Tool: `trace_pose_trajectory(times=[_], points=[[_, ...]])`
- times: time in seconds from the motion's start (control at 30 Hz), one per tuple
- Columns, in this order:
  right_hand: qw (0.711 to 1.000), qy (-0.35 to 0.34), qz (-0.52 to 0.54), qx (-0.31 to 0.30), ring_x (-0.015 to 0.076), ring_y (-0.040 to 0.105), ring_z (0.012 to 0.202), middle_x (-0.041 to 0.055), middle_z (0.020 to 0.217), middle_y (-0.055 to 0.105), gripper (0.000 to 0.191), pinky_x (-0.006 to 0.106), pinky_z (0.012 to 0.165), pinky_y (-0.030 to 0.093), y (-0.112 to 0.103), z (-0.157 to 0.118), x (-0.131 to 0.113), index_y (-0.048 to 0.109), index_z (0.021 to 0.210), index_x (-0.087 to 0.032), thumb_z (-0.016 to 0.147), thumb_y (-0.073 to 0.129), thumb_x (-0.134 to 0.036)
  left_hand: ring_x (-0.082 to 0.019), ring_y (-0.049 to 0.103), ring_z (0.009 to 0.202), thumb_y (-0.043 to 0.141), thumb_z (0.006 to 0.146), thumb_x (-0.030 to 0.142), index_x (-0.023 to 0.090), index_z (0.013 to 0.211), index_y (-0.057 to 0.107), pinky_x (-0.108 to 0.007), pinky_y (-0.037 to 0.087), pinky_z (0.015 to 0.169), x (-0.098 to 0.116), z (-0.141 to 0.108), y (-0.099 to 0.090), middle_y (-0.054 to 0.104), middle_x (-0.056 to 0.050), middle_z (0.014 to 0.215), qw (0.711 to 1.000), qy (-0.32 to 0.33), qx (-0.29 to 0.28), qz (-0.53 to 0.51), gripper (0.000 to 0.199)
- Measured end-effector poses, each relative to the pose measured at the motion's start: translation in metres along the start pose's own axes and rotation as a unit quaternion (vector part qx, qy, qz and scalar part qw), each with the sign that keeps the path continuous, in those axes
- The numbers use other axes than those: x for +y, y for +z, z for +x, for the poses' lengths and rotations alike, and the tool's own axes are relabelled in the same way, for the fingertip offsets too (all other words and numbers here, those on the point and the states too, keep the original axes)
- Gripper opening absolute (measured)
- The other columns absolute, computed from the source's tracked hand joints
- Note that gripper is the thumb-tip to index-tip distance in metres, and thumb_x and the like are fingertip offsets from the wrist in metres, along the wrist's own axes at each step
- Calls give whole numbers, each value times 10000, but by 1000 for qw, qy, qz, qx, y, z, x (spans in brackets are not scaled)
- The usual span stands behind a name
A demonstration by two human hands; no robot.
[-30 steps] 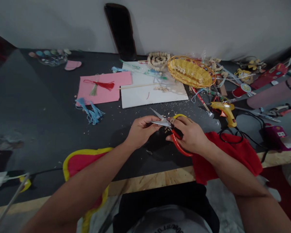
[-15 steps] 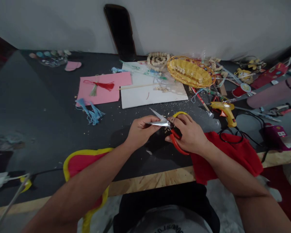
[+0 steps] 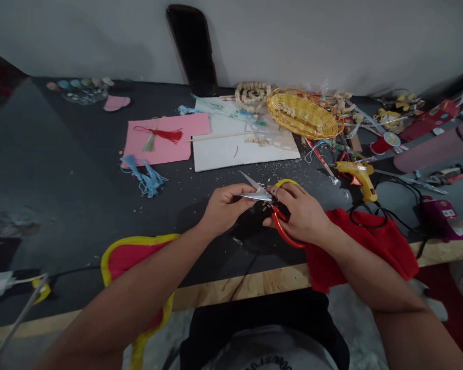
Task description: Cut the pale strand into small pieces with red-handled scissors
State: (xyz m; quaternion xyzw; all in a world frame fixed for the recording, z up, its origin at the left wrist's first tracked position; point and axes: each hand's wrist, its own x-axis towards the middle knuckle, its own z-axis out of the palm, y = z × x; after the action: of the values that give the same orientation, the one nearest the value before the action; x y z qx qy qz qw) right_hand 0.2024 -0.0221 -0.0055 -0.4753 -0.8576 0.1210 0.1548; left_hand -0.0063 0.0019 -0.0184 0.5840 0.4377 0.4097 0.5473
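Observation:
My right hand point(image 3: 303, 213) grips scissors point(image 3: 287, 234) with one yellow and one red handle loop. Their silver blades are parted and point left, toward my left hand point(image 3: 226, 208). The thumb and fingers of that hand are pinched together right at the blades. A small pale piece point(image 3: 259, 190) shows between the blades by my left fingertips; its exact kind is too small to make out, and the fingers hide part of it. Pale crumbs and short bits lie scattered on the dark tabletop point(image 3: 170, 216) around and beneath the scissors.
Behind my hands lie a white board point(image 3: 216, 154), pink sheet point(image 3: 158, 149), blue tassels point(image 3: 148, 180) and a yellow wicker basket point(image 3: 312, 121). To the right are a yellow glue gun point(image 3: 358, 177) and red cloth point(image 3: 355, 252). A phone point(image 3: 193, 51) leans against the wall.
Both hands and the scissors stay almost in place. The red handle has dropped very slightly, and the view has shifted a little.

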Motion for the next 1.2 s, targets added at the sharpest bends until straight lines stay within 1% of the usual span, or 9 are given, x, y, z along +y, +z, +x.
trace_pose_trajectory(times=[0.2, 0.3, 0.4, 0.53, 0.63, 0.73, 0.9, 1.03, 1.2], points=[[1000, 19, 7, -14, 289, 595, 1056, 137, 1148, 607, 584, 448, 881, 540, -1, -2, -1, 516, 1289, -175, 872, 534, -582, -136, 621, 647, 760, 687, 327, 158, 741, 710, -239, 503, 646, -1, 0, 4, 724, -36, 730, 999, -7, 21, -36, 184], [1000, 21, 11, -9, 293, 586, 1068, 140, 1141, 602, 578, 450, 880, 539, 0, -2, -1, 523, 1272, -168, 868, 539, -582, -129, 618, 640, 761, 673, 306, 157, 751, 712, -225, 497, 628, -2, 1, 5, 723, -31, 730, 998, -6, 40, -38, 175], [1000, 19, 2, 2, 293, 570, 1074, 141, 1136, 594, 588, 456, 895, 531, 1, -1, -1, 526, 1264, -166, 851, 563, -583, -125, 613, 632, 736, 690, 281, 160, 758, 720, -217, 486, 613, -2, 1, 4, 717, -22, 719, 999, -6, 48, -9, 140], [999, 11, -27, 17, 306, 536, 1069, 140, 1113, 587, 600, 481, 945, 496, -1, 1, -2, 548, 1246, -174, 816, 604, -590, -129, 614, 644, 700, 725, 261, 159, 773, 730, -213, 469, 604, -1, 0, 1, 715, -18, 726, 999, 8, 35, 41, 116], [999, 14, -37, 18, 323, 512, 1077, 145, 1119, 580, 640, 493, 959, 481, -2, 1, -2, 555, 1246, -171, 788, 621, -614, -143, 638, 704, 683, 738, 230, 162, 779, 732, -225, 484, 656, 0, 0, -1, 729, -27, 771, 998, 23, 17, 49, 94], [999, 5, -34, 17, 324, 513, 1083, 151, 1123, 578, 662, 500, 970, 473, 0, 1, -1, 548, 1259, -163, 787, 618, -621, -145, 644, 715, 680, 739, 218, 163, 779, 731, -227, 488, 664, 0, 0, -1, 731, -30, 779, 998, 23, 11, 51, 85], [1000, -3, -5, 15, 293, 563, 1061, 156, 1126, 589, 619, 463, 937, 507, 2, 0, 1, 529, 1274, -149, 836, 585, -583, -136, 634, 677, 697, 734, 252, 161, 787, 739, -220, 490, 636, -4, 0, 0, 726, -29, 756, 999, 14, 20, 33, 113], [1000, 13, 0, -5, 292, 589, 1055, 148, 1157, 602, 583, 452, 880, 539, -1, -2, -1, 520, 1285, -168, 865, 555, -570, -139, 639, 674, 737, 707, 287, 164, 771, 739, -227, 503, 637, -5, 0, 2, 733, -35, 758, 1000, 7, 30, -2, 138], [1000, 20, 5, -7, 292, 592, 1061, 147, 1143, 607, 559, 449, 880, 537, -2, -2, -4, 527, 1268, -168, 872, 551, -561, -145, 637, 659, 776, 678, 353, 156, 752, 724, -240, 511, 629, -4, 0, 5, 730, -46, 750, 999, 16, 32, -30, 217]])
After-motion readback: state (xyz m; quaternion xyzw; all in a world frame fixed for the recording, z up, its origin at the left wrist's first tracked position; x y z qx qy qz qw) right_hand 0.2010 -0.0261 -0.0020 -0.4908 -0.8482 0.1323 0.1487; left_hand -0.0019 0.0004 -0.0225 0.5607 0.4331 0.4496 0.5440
